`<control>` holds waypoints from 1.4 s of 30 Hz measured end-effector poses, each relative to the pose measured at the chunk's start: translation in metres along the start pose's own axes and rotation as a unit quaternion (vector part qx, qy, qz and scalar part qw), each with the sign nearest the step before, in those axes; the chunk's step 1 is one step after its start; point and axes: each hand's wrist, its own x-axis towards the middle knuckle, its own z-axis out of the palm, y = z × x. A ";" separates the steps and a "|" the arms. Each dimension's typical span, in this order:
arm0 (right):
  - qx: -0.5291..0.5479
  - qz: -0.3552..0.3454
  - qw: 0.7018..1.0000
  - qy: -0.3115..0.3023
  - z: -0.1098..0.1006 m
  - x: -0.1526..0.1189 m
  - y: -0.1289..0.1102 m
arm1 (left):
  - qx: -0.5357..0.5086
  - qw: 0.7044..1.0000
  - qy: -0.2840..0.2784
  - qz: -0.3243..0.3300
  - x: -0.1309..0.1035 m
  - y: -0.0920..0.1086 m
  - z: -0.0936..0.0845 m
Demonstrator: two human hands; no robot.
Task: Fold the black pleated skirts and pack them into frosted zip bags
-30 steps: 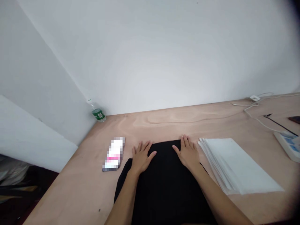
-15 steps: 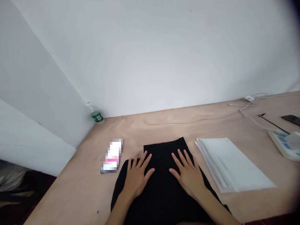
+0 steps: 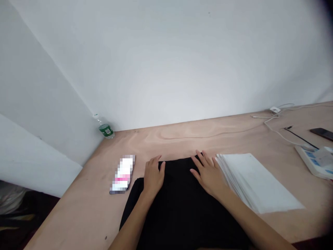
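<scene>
A black garment (image 3: pixel 182 205) lies spread on the wooden table, its straight far edge pointing toward the wall; its near part runs out of view. At the far left corner of that edge is my left hand (image 3: pixel 154 177), fingers together and slightly bent, thumb apart, with nothing visibly gripped. My right hand (image 3: pixel 210 175) rests with spread fingers on the far right corner of the cloth. Close beside the right hand sits a stack of thin white sheets or bags (image 3: pixel 260 184).
Left of the garment lies a phone (image 3: pixel 122 175) with a blurred screen. A green-labelled water bottle (image 3: pixel 106 130) stands in the wall corner. To the right are a power strip (image 3: pixel 314 161), white cables (image 3: pixel 273 121) and a dark phone (image 3: pixel 322 133) on the wooden table (image 3: pixel 85 208).
Both hands have slid away from me over the cloth to its far edge. The left hand's fingers have drawn together; the right hand's stay spread.
</scene>
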 end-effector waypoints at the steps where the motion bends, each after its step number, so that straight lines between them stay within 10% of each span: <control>1: 0.003 -0.012 1.000 -0.005 0.005 0.001 0.001 | 0.004 1.000 0.001 -0.004 0.003 -0.002 0.005; 9: 0.085 0.105 0.990 0.032 0.022 0.007 0.033 | -0.055 0.996 -0.032 -0.062 0.010 -0.042 0.022; 17: 0.226 0.137 0.964 0.024 0.019 0.041 0.047 | -0.157 0.980 -0.054 -0.111 0.011 -0.038 0.017; 28: 0.492 0.174 0.852 -0.033 -0.008 -0.006 0.058 | -0.201 0.963 -0.177 0.024 -0.026 -0.029 -0.034; 42: 0.305 0.072 0.949 0.027 -0.004 -0.017 0.035 | -0.068 0.968 -0.194 0.146 -0.044 -0.034 -0.039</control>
